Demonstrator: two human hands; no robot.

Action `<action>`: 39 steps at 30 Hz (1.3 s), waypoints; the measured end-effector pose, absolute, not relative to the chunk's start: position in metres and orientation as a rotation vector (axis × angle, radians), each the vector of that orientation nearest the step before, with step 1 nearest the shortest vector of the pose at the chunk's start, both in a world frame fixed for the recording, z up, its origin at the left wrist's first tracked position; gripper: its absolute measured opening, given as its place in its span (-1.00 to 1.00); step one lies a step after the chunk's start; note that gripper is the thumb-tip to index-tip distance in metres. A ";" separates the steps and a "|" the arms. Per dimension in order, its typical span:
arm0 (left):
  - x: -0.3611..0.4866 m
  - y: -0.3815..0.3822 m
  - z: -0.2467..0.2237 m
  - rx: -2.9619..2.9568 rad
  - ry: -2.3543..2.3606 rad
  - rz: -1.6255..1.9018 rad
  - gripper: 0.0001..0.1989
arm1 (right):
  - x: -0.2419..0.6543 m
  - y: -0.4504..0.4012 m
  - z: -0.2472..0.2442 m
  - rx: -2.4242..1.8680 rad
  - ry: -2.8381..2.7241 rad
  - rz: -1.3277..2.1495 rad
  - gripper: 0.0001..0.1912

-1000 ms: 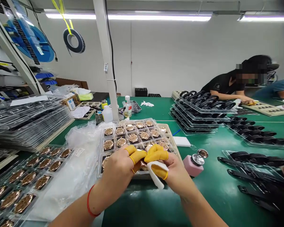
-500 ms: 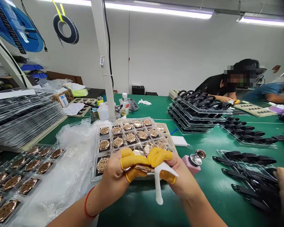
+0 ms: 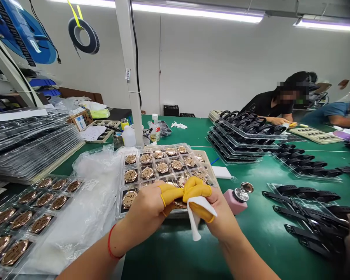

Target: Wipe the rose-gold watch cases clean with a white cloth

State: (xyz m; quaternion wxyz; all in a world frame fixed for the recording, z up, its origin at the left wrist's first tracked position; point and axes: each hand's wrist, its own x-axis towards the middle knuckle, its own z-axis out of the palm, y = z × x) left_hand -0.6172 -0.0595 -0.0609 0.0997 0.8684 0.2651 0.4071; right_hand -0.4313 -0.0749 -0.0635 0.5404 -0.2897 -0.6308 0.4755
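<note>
At the near left, a tray of rose-gold watch cases (image 3: pixel 86 186) lies beside a crumpled clear plastic bag (image 3: pixel 87 206), with a tall stack of clear plastic trays (image 3: pixel 32 149) beyond it. The left hand (image 3: pixel 142 216), a red string (image 3: pixel 111 242) around its wrist, is closed, its yellow finger cots (image 3: pixel 169 193) pinching one rose-gold watch case (image 3: pixel 179 204), which is mostly hidden, over the near edge of a fuller tray (image 3: pixel 118 202). The right hand (image 3: pixel 221 221) grips that case from the other side, a white cloth (image 3: pixel 196 210) wrapped against its fingers. Further right stand a pink dispenser bottle (image 3: pixel 233 202) and a white sponge (image 3: pixel 221 172), then black watch straps (image 3: pixel 306 193) in clear trays — a co-worker (image 3: pixel 268 105) leans in at the far side.
</note>
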 end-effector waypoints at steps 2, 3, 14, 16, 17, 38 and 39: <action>-0.621 -0.056 -0.058 2.712 0.697 1.173 -0.76 | -0.431 -0.078 -0.062 -0.728 -1.555 1.128 -0.87; -0.624 -0.054 -0.056 2.766 0.665 1.149 -0.76 | -0.432 -0.079 -0.061 -0.748 -1.587 1.096 -0.88; -0.627 -0.043 -0.055 2.690 0.137 1.213 -0.72 | -0.420 -0.091 -0.048 -0.580 -1.852 1.095 -0.86; -0.624 -0.045 -0.057 2.519 0.080 1.241 -0.72 | -0.417 -0.091 -0.048 -0.545 -1.844 1.113 -0.87; -0.622 -0.046 -0.059 2.435 0.062 1.252 -0.75 | -0.417 -0.091 -0.048 -0.525 -1.833 1.124 -0.86; -0.613 -0.087 -0.062 2.314 0.832 1.343 -0.87 | -0.447 -0.083 -0.070 -0.583 -1.177 1.545 -0.74; -0.613 -0.088 -0.061 2.190 0.826 1.269 -0.87 | -0.449 -0.082 -0.069 -0.590 -1.147 1.595 -0.74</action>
